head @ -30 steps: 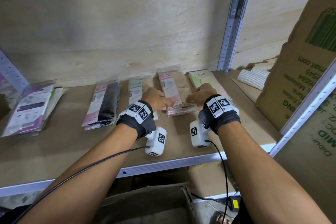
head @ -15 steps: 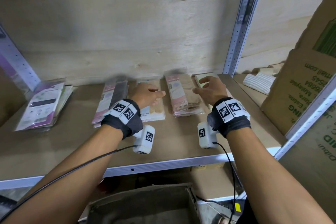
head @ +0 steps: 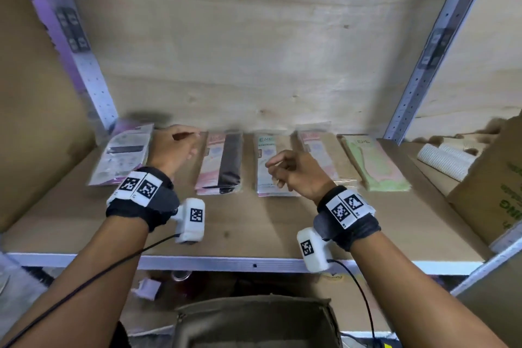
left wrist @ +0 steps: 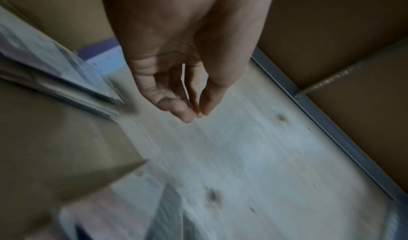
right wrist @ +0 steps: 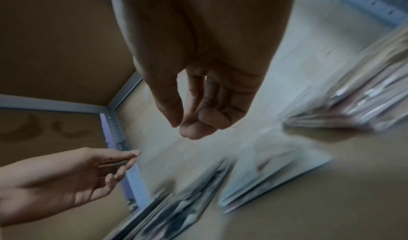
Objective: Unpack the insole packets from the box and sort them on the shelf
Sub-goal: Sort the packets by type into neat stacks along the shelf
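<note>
The left hand's fingers point(left wrist: 176, 111) hang loosely curled with thumb and fingertips nearly meeting, gripping nothing; the right hand's fingers point(right wrist: 205, 121) are likewise slack and empty. The left hand point(head: 172, 147) hovers near the shelf's back edge, between the grey-and-purple packet pile point(head: 121, 155) by the back-left corner and the pink-and-black pile point(head: 223, 164); the right hand point(head: 296, 172) hovers over the white-and-green pile point(head: 265, 150), with the pink-and-tan pile point(head: 319, 147) behind it and the pale green pile point(head: 372, 167) toward the right upright; all five piles lie flat in a row along the back of the shelf point(head: 254, 234). The box point(head: 254, 322) sits open below the front edge; its contents are hidden. This looks like the pause between placing and fetching; the next move probably calls for lowering a hand into the box, drawing out a packet, and matching its colour to a pile.
</note>
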The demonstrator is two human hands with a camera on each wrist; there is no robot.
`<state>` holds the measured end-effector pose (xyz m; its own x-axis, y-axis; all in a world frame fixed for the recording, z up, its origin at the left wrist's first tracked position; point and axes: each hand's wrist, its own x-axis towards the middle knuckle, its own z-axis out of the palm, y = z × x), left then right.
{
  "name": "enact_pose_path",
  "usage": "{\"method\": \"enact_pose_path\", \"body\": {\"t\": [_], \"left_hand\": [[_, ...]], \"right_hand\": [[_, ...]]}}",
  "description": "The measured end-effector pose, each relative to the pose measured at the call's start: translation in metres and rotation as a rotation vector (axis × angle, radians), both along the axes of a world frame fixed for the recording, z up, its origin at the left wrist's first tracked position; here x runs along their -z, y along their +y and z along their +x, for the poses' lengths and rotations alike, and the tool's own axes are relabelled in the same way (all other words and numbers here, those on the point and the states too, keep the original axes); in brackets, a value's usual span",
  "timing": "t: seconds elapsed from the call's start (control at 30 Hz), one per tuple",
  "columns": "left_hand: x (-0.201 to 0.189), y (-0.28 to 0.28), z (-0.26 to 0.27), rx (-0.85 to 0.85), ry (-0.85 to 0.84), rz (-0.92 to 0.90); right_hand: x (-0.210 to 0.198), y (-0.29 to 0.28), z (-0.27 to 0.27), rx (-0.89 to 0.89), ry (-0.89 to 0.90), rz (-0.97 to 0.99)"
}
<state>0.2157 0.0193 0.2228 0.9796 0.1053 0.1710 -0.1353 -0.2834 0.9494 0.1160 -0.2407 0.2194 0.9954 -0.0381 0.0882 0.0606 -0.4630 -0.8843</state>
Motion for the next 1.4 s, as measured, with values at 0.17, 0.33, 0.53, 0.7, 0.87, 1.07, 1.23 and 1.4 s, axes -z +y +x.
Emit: {"method": "enact_pose_path", "body": {"t": [0.17, 0.33, 0.53, 0.7, 0.87, 1.07, 1.23, 1.4], "left_hand": [[0.003, 0.065, 0.020, -0.267, -0.018, 0.007], [0.015, 0.127, 0.028, -0.479, 0.148, 0.343], [0.027, 0.157, 0.028, -0.299, 0.299, 0.365], [0.034, 0.157, 0.025, -0.178, 0.337, 0.407], [0.035, 0.160, 0.020, -0.178, 0.323, 0.441], [0.039, 0.159, 0.016, -0.138, 0.410, 0.274], [0.027, 0.143, 0.011, -0.200, 0.394, 0.053], [-0.003, 0.120, -0.004, 0.041, 0.480, -0.484]], "right_hand": [[-0.002, 0.060, 0.032, -0.120, 0.052, 0.081], [-0.003, 0.127, 0.069, -0.176, 0.122, 0.038], [-0.005, 0.200, 0.096, -0.207, 0.246, 0.148], [0.008, 0.234, 0.110, -0.178, 0.384, 0.306], [0.021, 0.243, 0.114, -0.168, 0.395, 0.358], [0.018, 0.228, 0.113, -0.107, 0.304, 0.300], [0.006, 0.200, 0.102, -0.137, 0.281, 0.268], [-0.023, 0.168, 0.077, -0.203, 0.078, 0.189]]}}
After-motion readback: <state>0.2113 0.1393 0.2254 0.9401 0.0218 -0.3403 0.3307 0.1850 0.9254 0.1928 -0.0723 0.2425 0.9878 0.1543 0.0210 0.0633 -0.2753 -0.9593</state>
